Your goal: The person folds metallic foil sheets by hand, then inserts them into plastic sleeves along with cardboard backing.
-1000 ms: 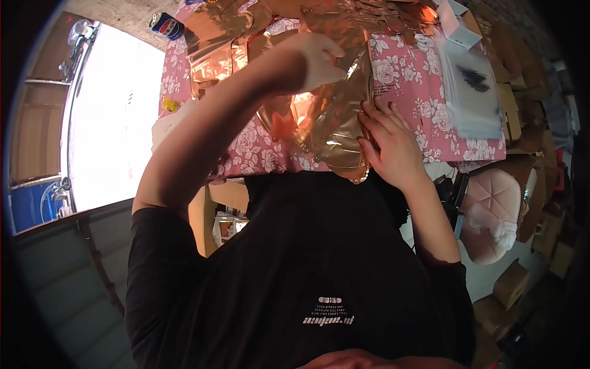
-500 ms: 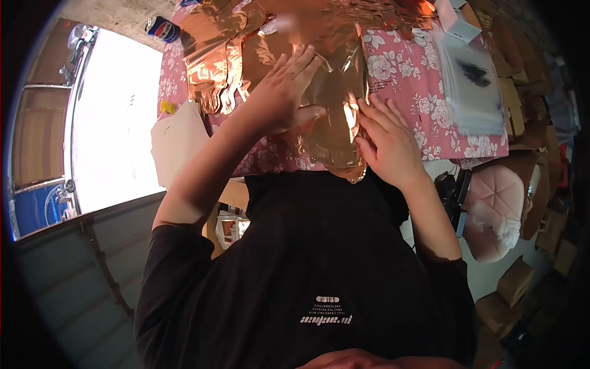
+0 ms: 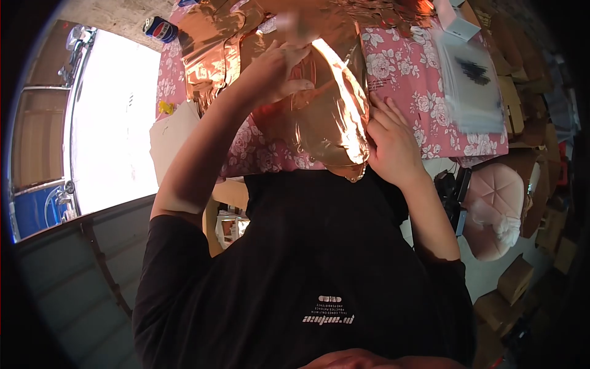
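Note:
A shiny copper-coloured foil sheet [image 3: 326, 117] lies on the pink floral tablecloth [image 3: 402, 67], its lower end at the table edge near my body. My left hand [image 3: 279, 71] is over the upper left part of the foil, thumb apart from the other fingers, whose tips are partly hidden. Along the foil's right edge rests my right hand [image 3: 392, 138], its fingers stretched forward and the thumb side against the foil. More foil pieces [image 3: 212, 46] are spread at the upper left, with others along the far side.
A blue can [image 3: 161, 29] stands at the upper left. Clear plastic sleeves [image 3: 470, 92] and a white box [image 3: 458, 21] are on the right. A pale sheet [image 3: 172, 135] lies at the left table corner. Beyond the table are a pink padded seat [image 3: 495, 209] and cardboard boxes [image 3: 515, 280].
My left hand has moved slightly up and left over the foil. My right hand has shifted a little right and down. The foil's surface has changed shape, with a long bright reflection.

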Motion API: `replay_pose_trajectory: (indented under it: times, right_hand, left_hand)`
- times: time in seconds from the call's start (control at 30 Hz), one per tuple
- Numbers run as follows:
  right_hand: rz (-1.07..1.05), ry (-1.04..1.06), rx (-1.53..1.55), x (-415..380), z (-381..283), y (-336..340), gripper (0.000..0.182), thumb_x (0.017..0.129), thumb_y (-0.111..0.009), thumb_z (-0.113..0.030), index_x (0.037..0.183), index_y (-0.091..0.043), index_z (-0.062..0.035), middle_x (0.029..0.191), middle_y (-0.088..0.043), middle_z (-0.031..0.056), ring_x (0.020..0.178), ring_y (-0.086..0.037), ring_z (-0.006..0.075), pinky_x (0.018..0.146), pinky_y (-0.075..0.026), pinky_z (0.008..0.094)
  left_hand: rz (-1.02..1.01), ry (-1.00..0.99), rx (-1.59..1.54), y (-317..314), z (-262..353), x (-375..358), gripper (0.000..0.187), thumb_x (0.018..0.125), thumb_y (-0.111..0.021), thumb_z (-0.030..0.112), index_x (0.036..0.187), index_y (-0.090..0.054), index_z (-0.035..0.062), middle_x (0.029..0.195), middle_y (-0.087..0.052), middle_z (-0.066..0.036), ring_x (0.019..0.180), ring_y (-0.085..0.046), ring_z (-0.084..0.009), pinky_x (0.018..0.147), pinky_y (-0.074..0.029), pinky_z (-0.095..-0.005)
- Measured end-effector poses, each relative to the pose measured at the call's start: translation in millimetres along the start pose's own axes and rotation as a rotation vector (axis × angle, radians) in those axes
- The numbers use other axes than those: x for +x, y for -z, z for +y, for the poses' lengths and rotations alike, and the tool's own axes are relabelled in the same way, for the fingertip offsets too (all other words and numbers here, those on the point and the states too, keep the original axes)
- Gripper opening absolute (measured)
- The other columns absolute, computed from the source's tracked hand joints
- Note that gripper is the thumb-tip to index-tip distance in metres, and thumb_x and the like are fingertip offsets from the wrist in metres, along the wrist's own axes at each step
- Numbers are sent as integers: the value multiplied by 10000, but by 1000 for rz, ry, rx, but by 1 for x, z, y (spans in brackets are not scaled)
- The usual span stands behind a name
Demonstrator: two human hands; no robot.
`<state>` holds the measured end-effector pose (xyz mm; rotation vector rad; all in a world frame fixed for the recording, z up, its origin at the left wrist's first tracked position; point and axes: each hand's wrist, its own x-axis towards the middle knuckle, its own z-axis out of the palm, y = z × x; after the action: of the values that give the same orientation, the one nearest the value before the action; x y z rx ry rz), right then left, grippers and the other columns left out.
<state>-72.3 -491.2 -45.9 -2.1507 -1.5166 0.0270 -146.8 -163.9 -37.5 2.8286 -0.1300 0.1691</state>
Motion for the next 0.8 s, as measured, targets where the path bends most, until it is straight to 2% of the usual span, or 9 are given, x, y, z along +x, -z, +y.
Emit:
replay_pose_trajectory:
  times: [0.03,0.27,0.37,0.43,0.47,0.53,0.57,0.63,0.8]
  right_hand:
    - [4,4,0,0,0,-1,337,918,-745,-129,1224,-703,5,1393,-666,197,1501,-513,394,1309,-340,557]
    - [-29,-30,0,-2,-1,2,500,873,-805,-216,1302,-680,8,1389,-661,207,1452,-536,414,1314,-333,557]
    - [-32,-36,7,-3,2,0,569,873,-808,-263,1343,-662,22,1387,-659,211,1428,-544,427,1315,-332,554]
    - [5,5,8,-1,0,1,598,881,-798,-273,1371,-646,34,1383,-658,218,1421,-545,437,1313,-337,554]
    - [5,6,7,0,0,1,598,881,-798,-273,1371,-646,34,1383,-658,218,1421,-545,437,1313,-337,554]
    - [-13,1,5,-1,1,1,603,883,-796,-264,1383,-639,34,1384,-657,219,1412,-553,438,1310,-341,554]
    - [-13,-2,3,-1,1,1,603,883,-796,-264,1383,-639,34,1384,-657,219,1412,-553,438,1310,-341,554]
    - [-18,-17,-1,-1,-1,2,599,889,-792,-260,1393,-635,25,1407,-654,212,1421,-549,431,1309,-339,559]
    - [-23,-4,-3,-1,0,0,579,894,-791,-246,1386,-647,23,1451,-646,211,1440,-538,441,1301,-342,570]
  left_hand:
    - [-4,-20,5,1,-6,1,927,906,-849,461,1596,-475,-33,1705,-422,-236,1633,-323,-386,1337,-244,-600]
    - [29,29,18,-8,-7,3,944,892,-862,498,1573,-508,-51,1714,-410,-237,1624,-337,-402,1341,-239,-582]
    - [70,35,-1,-4,0,2,918,887,-872,489,1552,-537,-48,1711,-417,-239,1617,-355,-402,1331,-259,-580]
    - [192,-17,-49,-6,-3,3,815,884,-882,421,1502,-602,-29,1660,-490,-238,1565,-440,-402,1293,-349,-540]
    - [193,-17,-48,-4,-8,4,815,884,-882,421,1502,-602,-29,1660,-490,-238,1565,-440,-402,1293,-349,-540]
    - [168,70,-178,2,-13,8,686,879,-886,335,1431,-672,-13,1593,-566,-233,1486,-531,-401,1239,-432,-494]
    - [168,68,-181,2,-14,9,686,879,-886,335,1431,-672,-13,1593,-566,-233,1486,-531,-401,1239,-432,-494]
    - [-52,4,-117,11,-10,10,605,879,-880,285,1386,-711,1,1547,-610,-222,1429,-578,-403,1211,-468,-466]
    - [-16,-44,-71,7,-14,9,656,877,-886,295,1429,-683,4,1594,-565,-224,1469,-541,-401,1234,-444,-477]
